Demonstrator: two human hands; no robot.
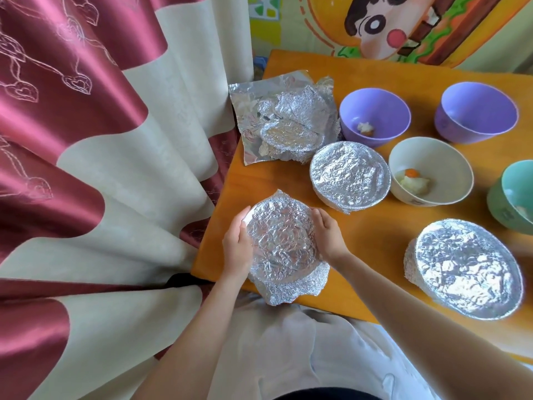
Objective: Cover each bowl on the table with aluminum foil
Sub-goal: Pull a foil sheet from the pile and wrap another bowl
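A foil-covered bowl (281, 238) sits at the near left corner of the orange table (375, 235). My left hand (237, 243) curls around its left side and my right hand (327, 233) around its right side, both pressing the foil against the rim. Loose foil flares out at the near edge. Two more foil-covered bowls stand at the centre (349, 176) and near right (467, 268). Uncovered are two purple bowls (375, 116) (476, 112), a white bowl (431, 174) with food and a teal bowl (513, 194) at the right edge.
A crumpled pile of spare foil sheets (285, 122) lies at the table's far left corner. A red and cream curtain (101, 168) hangs close along the table's left side. A painted cartoon wall (389, 21) stands behind the table.
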